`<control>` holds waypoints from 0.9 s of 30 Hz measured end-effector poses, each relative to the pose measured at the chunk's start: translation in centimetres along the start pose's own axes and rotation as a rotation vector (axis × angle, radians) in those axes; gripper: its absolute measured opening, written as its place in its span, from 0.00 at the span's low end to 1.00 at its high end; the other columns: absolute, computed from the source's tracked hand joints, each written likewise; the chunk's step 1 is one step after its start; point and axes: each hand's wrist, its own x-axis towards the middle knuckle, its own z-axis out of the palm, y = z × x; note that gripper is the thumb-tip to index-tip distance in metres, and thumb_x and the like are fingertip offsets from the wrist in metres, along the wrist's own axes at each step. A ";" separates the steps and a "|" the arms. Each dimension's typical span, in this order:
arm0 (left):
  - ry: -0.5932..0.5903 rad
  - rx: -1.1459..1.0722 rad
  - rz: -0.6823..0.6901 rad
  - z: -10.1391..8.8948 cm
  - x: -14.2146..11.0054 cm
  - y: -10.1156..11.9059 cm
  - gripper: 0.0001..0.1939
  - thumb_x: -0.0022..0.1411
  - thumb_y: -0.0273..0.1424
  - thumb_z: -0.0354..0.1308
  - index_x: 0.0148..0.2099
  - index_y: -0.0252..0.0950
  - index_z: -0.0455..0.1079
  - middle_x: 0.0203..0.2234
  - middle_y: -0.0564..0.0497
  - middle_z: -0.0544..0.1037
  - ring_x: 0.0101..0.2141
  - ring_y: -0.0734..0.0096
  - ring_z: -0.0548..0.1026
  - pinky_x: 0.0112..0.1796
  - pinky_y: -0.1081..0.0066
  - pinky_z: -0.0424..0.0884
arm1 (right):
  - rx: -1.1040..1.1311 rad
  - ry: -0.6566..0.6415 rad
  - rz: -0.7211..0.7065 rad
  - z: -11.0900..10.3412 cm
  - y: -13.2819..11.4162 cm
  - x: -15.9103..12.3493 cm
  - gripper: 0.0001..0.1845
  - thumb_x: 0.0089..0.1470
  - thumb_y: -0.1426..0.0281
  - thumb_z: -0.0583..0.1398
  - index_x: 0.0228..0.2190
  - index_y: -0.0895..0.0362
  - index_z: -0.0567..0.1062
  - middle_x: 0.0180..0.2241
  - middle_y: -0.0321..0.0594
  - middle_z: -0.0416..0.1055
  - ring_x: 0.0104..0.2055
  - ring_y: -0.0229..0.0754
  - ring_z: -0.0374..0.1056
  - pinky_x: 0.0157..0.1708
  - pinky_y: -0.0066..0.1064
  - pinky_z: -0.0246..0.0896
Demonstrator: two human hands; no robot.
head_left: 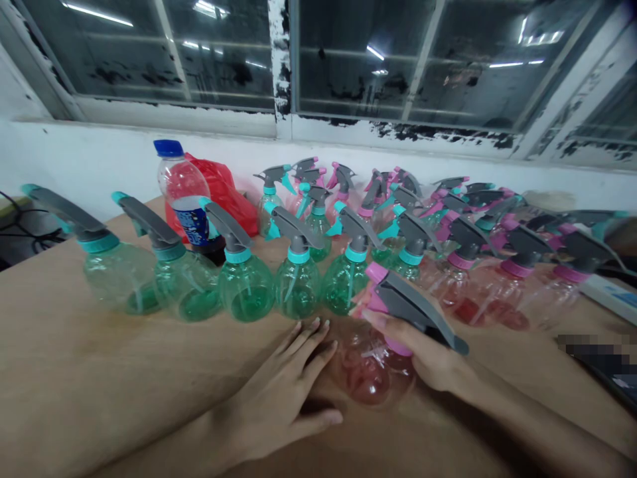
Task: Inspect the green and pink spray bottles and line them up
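Note:
My right hand [423, 345] is wrapped round the neck of a clear pinkish spray bottle [371, 378], below its grey and pink trigger head. The bottle is tilted a little, its base at or near the table top. Just left of it, my left hand [283, 385] lies with fingers stretched out, palm down over the table, holding nothing. Beyond both hands runs a row of similar bottles: green spray bottles [246, 292] with teal collars on the left and centre, pink spray bottles [460, 292] on the right. The grip hides part of the held bottle's neck.
More spray bottles [343, 182] crowd behind the row against the wall. A large drink bottle [182, 179] with a blue cap stands beside a red plastic bag [219, 186]. At the right edge lie a dark flat object [607, 372] and a white device [612, 295].

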 end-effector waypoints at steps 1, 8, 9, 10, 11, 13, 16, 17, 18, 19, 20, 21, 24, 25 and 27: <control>-0.002 0.000 0.001 0.0 0.0 0.0 0.38 0.65 0.55 0.44 0.65 0.30 0.54 0.64 0.40 0.49 0.63 0.52 0.47 0.59 0.54 0.48 | 0.018 -0.004 0.008 0.0 -0.2 0.1 0.07 0.57 0.64 0.57 0.30 0.53 0.72 0.23 0.31 0.64 0.28 0.38 0.65 0.32 0.33 0.64; 0.014 -0.014 0.000 0.1 0.0 0.0 0.38 0.66 0.54 0.44 0.66 0.32 0.52 0.65 0.40 0.48 0.63 0.51 0.47 0.60 0.54 0.48 | 0.086 -0.022 -0.003 -0.1 -0.1 0.4 0.08 0.57 0.65 0.58 0.40 0.50 0.73 0.35 0.35 0.73 0.38 0.41 0.71 0.42 0.35 0.66; 0.014 -0.016 0.001 0.2 0.0 0.0 0.38 0.66 0.54 0.45 0.66 0.32 0.51 0.65 0.41 0.48 0.63 0.51 0.47 0.60 0.54 0.48 | 0.093 -0.022 -0.008 -0.1 -0.1 0.4 0.09 0.57 0.65 0.58 0.41 0.50 0.72 0.37 0.35 0.74 0.40 0.41 0.71 0.44 0.36 0.66; 0.012 -0.018 0.001 0.2 0.0 0.0 0.38 0.66 0.54 0.45 0.66 0.32 0.51 0.65 0.41 0.48 0.63 0.51 0.47 0.59 0.54 0.48 | 0.099 -0.023 -0.010 -0.1 -0.1 0.4 0.10 0.57 0.66 0.58 0.42 0.49 0.72 0.39 0.35 0.74 0.42 0.42 0.71 0.45 0.36 0.66; 0.010 -0.021 0.004 0.2 0.0 0.0 0.38 0.65 0.54 0.46 0.66 0.33 0.51 0.65 0.41 0.48 0.63 0.51 0.47 0.59 0.53 0.48 | 0.106 -0.029 -0.008 0.0 -0.1 0.4 0.10 0.57 0.66 0.58 0.42 0.49 0.72 0.40 0.35 0.74 0.43 0.42 0.71 0.46 0.35 0.66; 0.010 -0.018 0.009 0.2 -0.1 -0.1 0.38 0.65 0.54 0.46 0.66 0.32 0.51 0.65 0.40 0.48 0.63 0.51 0.47 0.59 0.53 0.49 | 0.118 -0.037 0.009 0.0 -0.3 0.3 0.11 0.57 0.66 0.58 0.43 0.49 0.72 0.41 0.35 0.74 0.42 0.42 0.72 0.44 0.35 0.67; 0.015 0.002 0.009 0.2 -0.1 -0.1 0.38 0.65 0.54 0.46 0.67 0.33 0.50 0.65 0.41 0.48 0.63 0.52 0.47 0.59 0.54 0.49 | 0.127 -0.044 0.036 -0.1 -0.5 0.3 0.11 0.56 0.65 0.58 0.43 0.50 0.72 0.39 0.36 0.75 0.39 0.42 0.72 0.39 0.35 0.69; 0.019 0.005 0.008 0.2 -0.1 -0.1 0.38 0.66 0.54 0.46 0.67 0.33 0.50 0.65 0.41 0.48 0.63 0.52 0.47 0.59 0.54 0.49 | 0.127 -0.045 0.038 -0.1 -0.5 0.3 0.11 0.56 0.65 0.58 0.42 0.50 0.72 0.39 0.36 0.75 0.39 0.42 0.72 0.39 0.35 0.69; 0.022 0.004 0.007 0.2 -0.1 -0.1 0.38 0.66 0.54 0.46 0.67 0.34 0.50 0.65 0.42 0.48 0.63 0.52 0.47 0.59 0.54 0.49 | 0.129 -0.047 0.037 -0.1 -0.4 0.3 0.11 0.56 0.65 0.58 0.42 0.50 0.72 0.39 0.36 0.75 0.39 0.42 0.72 0.39 0.34 0.69; 0.024 0.001 0.008 0.2 -0.1 -0.2 0.38 0.66 0.54 0.46 0.67 0.34 0.50 0.65 0.42 0.48 0.63 0.52 0.47 0.59 0.54 0.49 | 0.130 -0.053 0.036 -0.1 -0.4 0.3 0.11 0.56 0.65 0.58 0.43 0.50 0.72 0.39 0.35 0.74 0.40 0.42 0.72 0.39 0.34 0.69; 0.027 -0.003 0.011 0.2 -0.1 -0.2 0.38 0.66 0.54 0.46 0.67 0.34 0.50 0.65 0.42 0.48 0.63 0.52 0.47 0.59 0.54 0.49 | 0.132 -0.054 0.033 -0.1 -0.4 0.3 0.11 0.56 0.65 0.58 0.43 0.50 0.71 0.40 0.35 0.74 0.40 0.42 0.72 0.40 0.33 0.69; 0.027 -0.004 0.014 0.3 -0.1 -0.2 0.38 0.66 0.54 0.46 0.67 0.33 0.50 0.65 0.41 0.48 0.63 0.52 0.47 0.59 0.54 0.48 | 0.135 -0.055 0.030 -0.1 -0.3 0.3 0.11 0.56 0.65 0.58 0.43 0.50 0.71 0.40 0.35 0.74 0.41 0.41 0.72 0.40 0.33 0.69; 0.031 0.011 0.020 0.3 -0.2 -0.1 0.37 0.66 0.53 0.46 0.66 0.32 0.51 0.65 0.41 0.49 0.63 0.51 0.47 0.59 0.54 0.48 | 0.142 -0.057 0.025 -0.2 -0.3 0.4 0.11 0.56 0.65 0.59 0.42 0.51 0.72 0.38 0.36 0.74 0.38 0.41 0.71 0.37 0.33 0.68; 0.033 0.016 0.022 0.2 -0.2 -0.1 0.37 0.66 0.53 0.46 0.66 0.32 0.51 0.65 0.41 0.49 0.63 0.51 0.48 0.59 0.54 0.49 | 0.146 -0.058 0.023 -0.1 -0.3 0.4 0.11 0.56 0.65 0.59 0.42 0.51 0.72 0.37 0.36 0.74 0.38 0.41 0.71 0.37 0.33 0.68; 0.037 0.017 0.024 0.1 -0.2 0.0 0.37 0.66 0.53 0.47 0.66 0.32 0.52 0.64 0.41 0.50 0.63 0.51 0.49 0.59 0.54 0.49 | 0.151 -0.058 0.026 -0.1 -0.4 0.5 0.11 0.56 0.65 0.59 0.42 0.52 0.72 0.36 0.37 0.74 0.37 0.42 0.71 0.37 0.33 0.68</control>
